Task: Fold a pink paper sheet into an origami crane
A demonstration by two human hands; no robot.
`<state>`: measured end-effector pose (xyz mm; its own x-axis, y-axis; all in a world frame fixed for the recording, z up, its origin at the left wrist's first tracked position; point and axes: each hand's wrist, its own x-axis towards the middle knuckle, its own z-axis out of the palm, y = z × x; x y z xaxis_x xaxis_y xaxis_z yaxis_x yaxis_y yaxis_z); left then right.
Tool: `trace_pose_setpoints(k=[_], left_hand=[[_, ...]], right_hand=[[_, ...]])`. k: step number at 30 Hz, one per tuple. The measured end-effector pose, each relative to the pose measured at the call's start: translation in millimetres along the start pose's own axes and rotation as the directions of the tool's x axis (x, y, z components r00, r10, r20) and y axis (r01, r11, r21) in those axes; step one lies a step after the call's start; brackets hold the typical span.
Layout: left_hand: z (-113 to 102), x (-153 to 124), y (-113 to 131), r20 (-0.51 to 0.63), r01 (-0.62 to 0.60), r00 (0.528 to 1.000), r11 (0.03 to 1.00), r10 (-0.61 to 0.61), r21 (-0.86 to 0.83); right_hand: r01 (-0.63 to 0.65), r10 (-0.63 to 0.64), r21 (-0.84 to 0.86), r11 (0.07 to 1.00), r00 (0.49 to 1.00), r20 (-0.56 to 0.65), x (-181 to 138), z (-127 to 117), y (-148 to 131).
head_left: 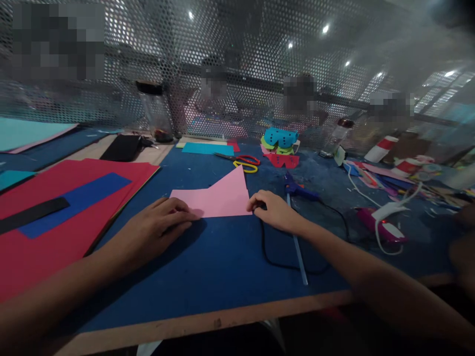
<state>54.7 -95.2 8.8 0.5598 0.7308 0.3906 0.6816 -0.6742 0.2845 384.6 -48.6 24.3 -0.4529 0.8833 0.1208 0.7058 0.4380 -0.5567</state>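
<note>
A pink paper sheet [218, 198] with a pointed upper corner lies on the blue table mat [208, 267]. My left hand [163, 220] rests flat on the sheet's near left corner, fingers stretched out and pressing it down. My right hand [272, 210] pinches the sheet's near right corner with curled fingers.
Red paper [44, 237] with blue and black strips lies left. Scissors [243, 162] and paper masks [280, 146] sit behind the sheet. A blue glue gun [297, 190] with black cord, a purple tool [382, 227], cups and scraps crowd the right. A perforated metal screen [237, 69] stands behind.
</note>
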Motion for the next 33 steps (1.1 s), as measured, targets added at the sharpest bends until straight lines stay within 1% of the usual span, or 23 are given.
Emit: trace_pose_setpoints(k=[3,6,8,12,14,18,22,26,33], left_hand=[[1,4,3,-0.013,0.042,0.999,0.999,-0.042,-0.027],[3,11,7,-0.016,0.111,0.994,0.991,-0.113,-0.077],[5,18,10,-0.004,0.167,0.986,0.982,-0.168,-0.093],[12,32,16,0.020,0.269,0.963,0.962,-0.269,-0.041],[17,38,19,0.008,0.329,0.944,0.944,-0.329,-0.006],[23,45,25,-0.004,0.410,0.912,0.911,-0.411,0.047],[24,49,34,-0.029,0.454,0.891,0.888,-0.453,0.066],[23,52,37,-0.034,0.502,0.865,0.863,-0.501,0.047],[19,50,30,-0.016,0.510,0.859,0.858,-0.512,-0.055]], right_hand=[[-0.009,0.009,0.011,1.000,0.999,-0.037,-1,1,-1],[0.024,-0.027,-0.030,0.999,0.997,-0.075,-3,4,-2],[0.050,-0.055,-0.057,0.997,0.995,-0.079,-3,6,-1],[0.072,-0.081,-0.102,0.992,0.993,-0.085,-4,8,-1],[0.076,-0.086,-0.111,0.991,0.992,-0.089,-4,8,-1],[0.077,-0.088,-0.113,0.991,0.992,-0.091,-4,9,0],[0.086,-0.096,-0.113,0.990,0.991,-0.090,-3,9,2],[0.078,-0.089,-0.118,0.990,0.993,-0.084,-4,8,1],[0.064,-0.073,-0.126,0.990,0.995,-0.074,-5,6,-3]])
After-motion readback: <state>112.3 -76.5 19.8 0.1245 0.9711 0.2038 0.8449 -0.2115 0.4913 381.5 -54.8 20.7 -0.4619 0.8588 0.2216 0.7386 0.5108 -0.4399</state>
